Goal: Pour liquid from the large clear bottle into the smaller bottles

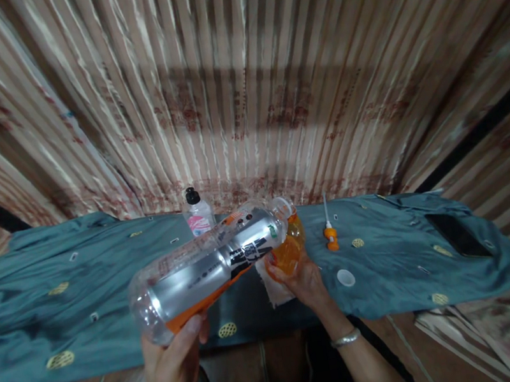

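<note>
My left hand is wrapped round the base end of a large clear plastic bottle with a silver and orange label. It is tilted nearly flat, its open neck pointing right and slightly up. Behind that neck, my right hand grips a smaller bottle of orange liquid. The large bottle's neck partly covers this one, so I cannot tell whether the two mouths touch. Under the orange bottle lies a pale cloth. An orange pump top with a white stem and a round white cap lie to the right.
A clear bottle with a black cap and pink label stands at the back, left of centre. A dark phone lies at the right end of the green cloth-covered table. Patterned curtains hang right behind the table.
</note>
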{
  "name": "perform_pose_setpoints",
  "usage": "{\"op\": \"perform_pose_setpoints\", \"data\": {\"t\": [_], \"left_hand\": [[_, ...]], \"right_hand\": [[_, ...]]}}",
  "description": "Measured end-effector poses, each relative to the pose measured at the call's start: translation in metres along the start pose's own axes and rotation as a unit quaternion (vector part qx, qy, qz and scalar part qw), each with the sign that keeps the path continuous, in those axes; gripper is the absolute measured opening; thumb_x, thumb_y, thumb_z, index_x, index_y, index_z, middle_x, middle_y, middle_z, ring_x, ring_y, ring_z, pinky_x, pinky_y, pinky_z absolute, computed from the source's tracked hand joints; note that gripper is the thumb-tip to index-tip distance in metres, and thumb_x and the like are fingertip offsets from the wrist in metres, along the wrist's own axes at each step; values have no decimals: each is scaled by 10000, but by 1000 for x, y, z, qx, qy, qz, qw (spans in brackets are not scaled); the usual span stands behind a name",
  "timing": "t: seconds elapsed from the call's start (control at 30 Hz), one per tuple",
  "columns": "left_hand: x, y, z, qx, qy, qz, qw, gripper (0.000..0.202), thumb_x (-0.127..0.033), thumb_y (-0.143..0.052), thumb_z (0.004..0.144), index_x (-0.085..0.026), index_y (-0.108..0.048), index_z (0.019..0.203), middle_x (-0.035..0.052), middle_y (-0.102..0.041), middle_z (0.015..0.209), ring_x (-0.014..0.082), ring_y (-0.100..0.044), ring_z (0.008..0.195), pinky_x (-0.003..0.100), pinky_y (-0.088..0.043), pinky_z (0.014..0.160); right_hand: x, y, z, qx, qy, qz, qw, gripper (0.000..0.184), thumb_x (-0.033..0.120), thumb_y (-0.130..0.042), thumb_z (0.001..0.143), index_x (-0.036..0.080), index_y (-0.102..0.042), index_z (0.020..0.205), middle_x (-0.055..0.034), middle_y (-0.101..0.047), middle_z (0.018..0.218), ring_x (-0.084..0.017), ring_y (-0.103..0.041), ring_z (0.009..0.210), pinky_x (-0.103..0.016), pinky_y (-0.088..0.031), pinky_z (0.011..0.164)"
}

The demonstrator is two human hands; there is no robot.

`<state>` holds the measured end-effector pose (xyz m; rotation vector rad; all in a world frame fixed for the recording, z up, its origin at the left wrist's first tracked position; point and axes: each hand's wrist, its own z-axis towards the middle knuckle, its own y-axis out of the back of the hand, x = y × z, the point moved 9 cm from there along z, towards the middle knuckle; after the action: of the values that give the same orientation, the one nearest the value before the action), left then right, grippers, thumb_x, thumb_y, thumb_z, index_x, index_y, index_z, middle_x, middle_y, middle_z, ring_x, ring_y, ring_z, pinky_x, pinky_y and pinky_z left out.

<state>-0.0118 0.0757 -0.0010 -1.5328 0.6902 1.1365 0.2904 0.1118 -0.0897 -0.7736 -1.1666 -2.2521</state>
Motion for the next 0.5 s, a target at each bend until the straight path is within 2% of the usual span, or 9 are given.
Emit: {"op": "perform_pose_setpoints", "data": {"t": [0.17, 0.37, 0.5], "left_hand": [[4, 7, 0, -32, -8, -8, 999, 531, -391, -988, 517, -184, -739, 937, -24, -629, 632, 118, -524, 520, 212, -411, 440], [-1, -2, -12, -56, 5, -32, 998, 787, -355, -988, 547, -227, -704, 1271, -35, -676, 757, 105, -519, 559, 215, -404, 467], [-7, -6, -13, -51, 8, -26, 998, 920, -390, -1012, 516, -235, -676, 1359, -44, -672, 757, 99, -497, 550, 217, -392, 462]], "right_hand": [[-3, -2, 2, -4, -36, 20, 999, 539, 516, -773, 890, 265, -608, 1337, -119, -823, 1114, -333, -815, 1017, -563, -708, 877], [-3, -4, 2, -23, -32, -6, 999, 527, 554, -765, 892, 274, -613, 1312, -122, -826, 1072, -337, -822, 982, -562, -710, 853], [-7, -4, -1, -57, -24, -49, 997, 577, 642, -725, 915, 251, -593, 1319, -130, -821, 1003, -334, -818, 886, -547, -714, 774]]}}
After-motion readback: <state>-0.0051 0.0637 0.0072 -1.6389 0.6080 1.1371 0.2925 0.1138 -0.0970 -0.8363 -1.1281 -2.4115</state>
